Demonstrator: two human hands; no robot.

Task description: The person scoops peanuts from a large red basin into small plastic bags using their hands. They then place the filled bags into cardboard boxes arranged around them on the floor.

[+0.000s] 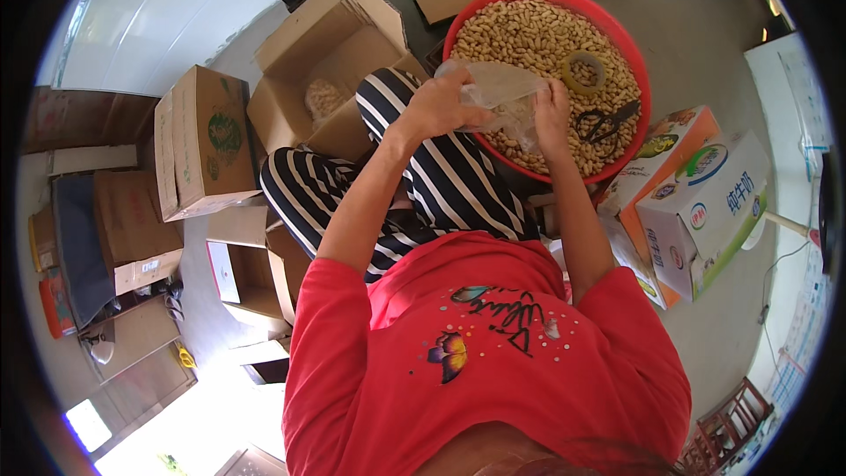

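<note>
A clear plastic bag point(499, 84) is stretched between my two hands over the near edge of a round red tub point(640, 66). My left hand point(446, 102) grips one side of the bag above my striped trouser leg. My right hand point(552, 112) pinches the other side near its fingertips. Unshelled peanuts point(529, 33) fill the tub. On them lie a roll of tape point(584, 73) and, to the right, a pair of dark-handled scissors point(608, 122). What the bag holds is hard to tell, since peanuts show through it.
An open cardboard box point(344, 53) left of the tub holds a bag of peanuts point(324, 98). A closed carton point(208, 139) and another open box point(254, 277) stand farther left. Right of the tub are a white milk carton point(704, 205) and an orange carton point(681, 129).
</note>
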